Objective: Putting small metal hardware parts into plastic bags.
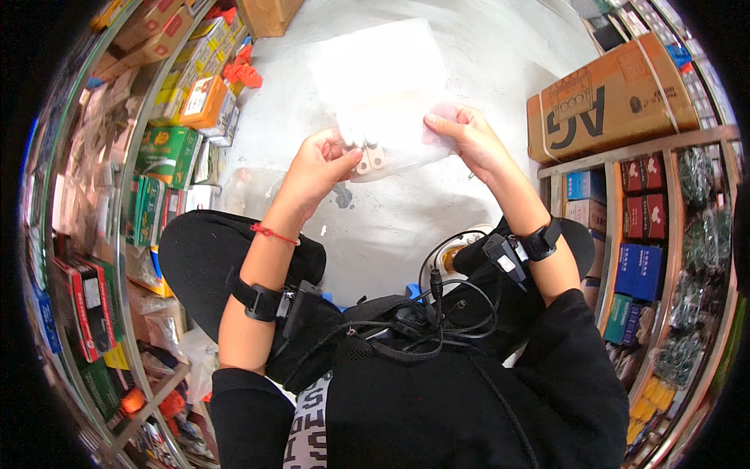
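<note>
A translucent white plastic bag (pixel 381 64) is stretched between my hands above the pale floor. My left hand (pixel 319 161) pinches its near left part, with the thumb against two small pale flat pieces (pixel 370 159) that have round holes. Whether these pieces are inside the bag or in front of it, I cannot tell. My right hand (pixel 477 143) grips the right edge of the bag between thumb and fingers. Glare washes out most of the bag's upper part.
Shelving with boxes (pixel 167 152) lines the left side, and a right-hand rack holds more boxes (pixel 638 269). A large strapped cardboard carton (pixel 615 99) rests on that rack. Clear plastic (pixel 249 187) lies by my left knee. Black cables (pixel 436 316) loop over my lap.
</note>
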Available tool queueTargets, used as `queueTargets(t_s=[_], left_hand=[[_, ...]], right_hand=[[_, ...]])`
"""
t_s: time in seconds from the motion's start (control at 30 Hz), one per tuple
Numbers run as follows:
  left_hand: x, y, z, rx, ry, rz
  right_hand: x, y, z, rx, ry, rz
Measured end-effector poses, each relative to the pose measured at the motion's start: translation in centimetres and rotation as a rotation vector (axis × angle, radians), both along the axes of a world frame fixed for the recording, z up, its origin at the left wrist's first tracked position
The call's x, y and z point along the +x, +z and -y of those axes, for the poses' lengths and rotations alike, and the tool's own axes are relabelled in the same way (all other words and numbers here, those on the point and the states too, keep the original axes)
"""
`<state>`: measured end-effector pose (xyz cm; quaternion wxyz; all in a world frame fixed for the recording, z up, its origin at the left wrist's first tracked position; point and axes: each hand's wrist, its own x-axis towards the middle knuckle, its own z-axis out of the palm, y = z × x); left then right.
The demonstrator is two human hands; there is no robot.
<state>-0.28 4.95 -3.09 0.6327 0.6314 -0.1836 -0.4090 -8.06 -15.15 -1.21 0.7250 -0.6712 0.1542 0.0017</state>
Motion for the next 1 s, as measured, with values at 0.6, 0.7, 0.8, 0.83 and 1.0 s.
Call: queueTargets(t_s=[0.6, 0.7, 0.8, 0.83, 1.0], left_hand=[[-1.0, 0.3, 2.0, -0.243, 0.041, -0.231], [-1.2, 0.6, 2.1, -0.204, -0.061, -0.158], [-1.4, 0.5, 2.2, -0.258, -0.069, -0.132], [-1.3, 0.4, 2.3, -0.255, -0.073, -0.162], [-1.4, 0.3, 2.7, -0.284, -0.058, -0.21]], right_hand=[[-2.1, -0.8, 1.4, 0.219, -0.072, 0.04], [-2.3, -0.8, 1.5, 0.233, -0.091, 0.026], [-2.5, -1.1, 1.7, 0.229, -0.093, 0.029], [-2.6, -1.2, 1.7, 0.219, -0.08, 0.032], [-3.1, -1.0, 1.4, 0.262, -0.1, 0.031]])
